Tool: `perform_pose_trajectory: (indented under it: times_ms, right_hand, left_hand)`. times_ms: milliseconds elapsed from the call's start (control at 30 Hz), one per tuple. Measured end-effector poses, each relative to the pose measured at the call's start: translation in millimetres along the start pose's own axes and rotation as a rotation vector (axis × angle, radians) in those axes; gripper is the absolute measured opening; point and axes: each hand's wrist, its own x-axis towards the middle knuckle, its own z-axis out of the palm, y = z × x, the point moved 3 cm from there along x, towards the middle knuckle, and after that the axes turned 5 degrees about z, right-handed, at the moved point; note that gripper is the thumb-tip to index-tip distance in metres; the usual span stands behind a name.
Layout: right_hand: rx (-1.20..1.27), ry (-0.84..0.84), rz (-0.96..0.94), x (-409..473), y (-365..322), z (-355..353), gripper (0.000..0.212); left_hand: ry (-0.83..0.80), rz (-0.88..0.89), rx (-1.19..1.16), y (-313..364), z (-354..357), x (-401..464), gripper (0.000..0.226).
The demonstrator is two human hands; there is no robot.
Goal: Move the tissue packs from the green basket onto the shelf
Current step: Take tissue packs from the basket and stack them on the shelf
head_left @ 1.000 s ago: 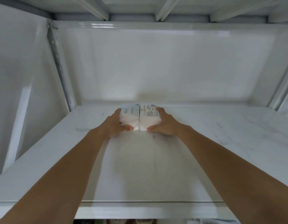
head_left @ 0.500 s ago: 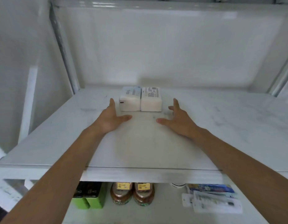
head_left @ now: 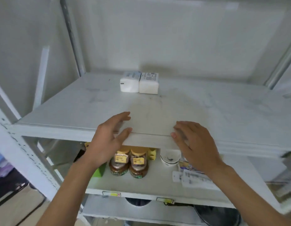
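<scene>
Two white tissue packs (head_left: 139, 82) stand touching side by side near the back edge of the upper shelf (head_left: 76, 103), left of its middle, well apart from both hands. The left hand (head_left: 109, 141) and the right hand (head_left: 194, 145) hang at the shelf's front edge with fingers spread and relaxed, holding nothing. On the shelf below stand two brown jars (head_left: 129, 162) with yellow labels, a white cup (head_left: 170, 158) to their right, and flat white packets (head_left: 192, 176) toward the right end
</scene>
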Motion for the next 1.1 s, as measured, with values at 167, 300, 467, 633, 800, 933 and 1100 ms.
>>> perform_pose_trajectory:
  times_ms: [167, 300, 467, 633, 800, 933, 1100]
  right_hand:
    - [0.047, 0.319, -0.169, -97.4, 19.0, 20.3, 0.035]
    - [0.086, 0.124, -0.065, -164.1, 58.0, 56.6, 0.033]
    - [0.022, -0.175, 0.093, -231.3, 101.7, 93.4, 0.038]
    - [0.029, -0.446, 0.349, -291.6, 136.0, 117.4, 0.048]
    - [0.015, -0.739, 0.513, -341.9, 164.3, 143.2, 0.049]
    - [0.065, -0.941, 0.712, -380.2, 189.6, 173.8, 0.047]
    - [0.099, -1.135, 0.949, -455.4, 221.0, 225.6, 0.056]
  left_hand:
    - [-0.014, 0.172, -0.066, 26.8, 51.3, -85.7, 0.034]
    - [-0.21, 0.092, -0.008, 6.5, 105.4, -130.3, 0.041]
    - [-0.504, -0.071, 0.087, -26.5, 183.7, -169.8, 0.045]
    - [-0.815, -0.319, 0.125, -59.2, 257.5, -214.0, 0.044]
    - [-1.029, -0.471, 0.105, -75.9, 320.6, -255.1, 0.044]
    - [-1.139, -0.61, 0.056, -100.8, 362.3, -290.8, 0.04]
    - [-1.263, -0.688, 0.065, -144.7, 415.1, -325.3, 0.039]
